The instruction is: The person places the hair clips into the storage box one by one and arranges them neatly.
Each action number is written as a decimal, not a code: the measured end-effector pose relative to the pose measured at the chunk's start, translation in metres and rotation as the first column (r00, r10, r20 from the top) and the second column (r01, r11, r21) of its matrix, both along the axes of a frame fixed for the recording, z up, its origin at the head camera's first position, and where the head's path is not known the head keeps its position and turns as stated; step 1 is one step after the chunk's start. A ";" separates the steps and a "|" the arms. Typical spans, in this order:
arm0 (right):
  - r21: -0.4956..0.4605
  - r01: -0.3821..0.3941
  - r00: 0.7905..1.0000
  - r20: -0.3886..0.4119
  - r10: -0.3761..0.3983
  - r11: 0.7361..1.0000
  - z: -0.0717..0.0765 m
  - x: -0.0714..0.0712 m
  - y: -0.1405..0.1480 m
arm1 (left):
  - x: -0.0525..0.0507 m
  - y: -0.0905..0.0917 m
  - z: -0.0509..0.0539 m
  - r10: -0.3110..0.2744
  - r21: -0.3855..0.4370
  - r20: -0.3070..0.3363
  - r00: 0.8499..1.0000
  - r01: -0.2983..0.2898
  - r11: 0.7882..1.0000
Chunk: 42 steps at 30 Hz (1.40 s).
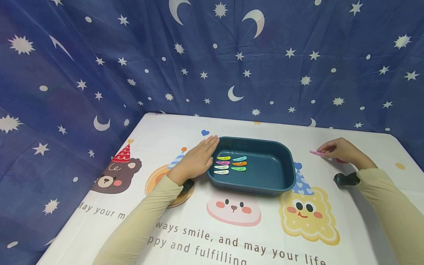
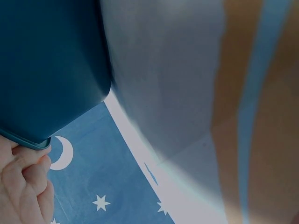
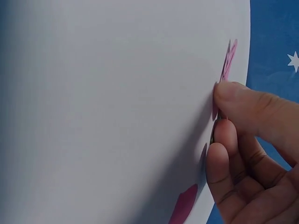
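Note:
A dark teal plastic box (image 1: 265, 182) stands on the table. On its floor, snap hair clips lie in two columns: a yellow clip (image 1: 223, 158), a pink clip (image 1: 223, 163) and two white clips (image 1: 221, 172) on the left, then a light blue clip (image 1: 240, 159), an orange clip (image 1: 239, 163) and a green clip (image 1: 238, 169). My left hand (image 1: 195, 160) rests against the box's left end, its fingers fairly straight at the rim. Right of the box, just over the cloth, my right hand (image 1: 341, 151) pinches a pink hair clip (image 3: 229, 60) between thumb and fingers.
A white printed cloth (image 1: 364, 147) covers the table. Behind and to the left hangs a dark blue curtain (image 1: 281, 92) with stars and moons. Black straps (image 1: 346, 179) are worn at the wrists. A pink patch (image 3: 183, 205) shows on the cloth below the right hand.

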State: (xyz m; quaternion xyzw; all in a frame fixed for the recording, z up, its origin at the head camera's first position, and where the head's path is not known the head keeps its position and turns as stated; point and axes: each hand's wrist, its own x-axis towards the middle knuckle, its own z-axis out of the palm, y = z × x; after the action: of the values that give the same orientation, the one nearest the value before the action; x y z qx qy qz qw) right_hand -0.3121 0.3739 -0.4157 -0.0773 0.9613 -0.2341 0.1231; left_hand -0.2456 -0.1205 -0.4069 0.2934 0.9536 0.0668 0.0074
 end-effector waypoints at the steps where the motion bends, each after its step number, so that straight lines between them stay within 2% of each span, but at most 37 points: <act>1: 0.002 0.001 1.000 0.005 -0.001 1.000 0.000 0.000 0.000 | 0.000 0.000 0.000 -0.001 0.000 -0.001 1.000 0.001 1.000; 13: 0.022 -0.034 0.999 0.002 0.034 0.999 0.002 0.002 -0.002 | 0.000 0.000 0.000 -0.014 0.032 -0.013 1.000 0.015 0.999; 23: 0.031 -0.024 1.000 -0.008 0.024 0.999 0.004 0.002 0.002 | 0.000 0.000 0.001 -0.003 0.002 -0.006 1.000 0.003 1.000; 42: 0.033 -0.040 0.999 -0.033 0.041 0.999 0.002 0.003 0.003 | 0.001 0.000 0.000 -0.003 0.014 0.000 1.000 0.003 1.000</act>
State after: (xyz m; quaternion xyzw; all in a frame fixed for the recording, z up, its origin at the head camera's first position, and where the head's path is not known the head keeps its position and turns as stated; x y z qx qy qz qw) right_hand -0.3087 0.3771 -0.4136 -0.0987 0.9651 -0.2145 0.1129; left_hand -0.2450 -0.1203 -0.4067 0.2948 0.9527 0.0738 0.0056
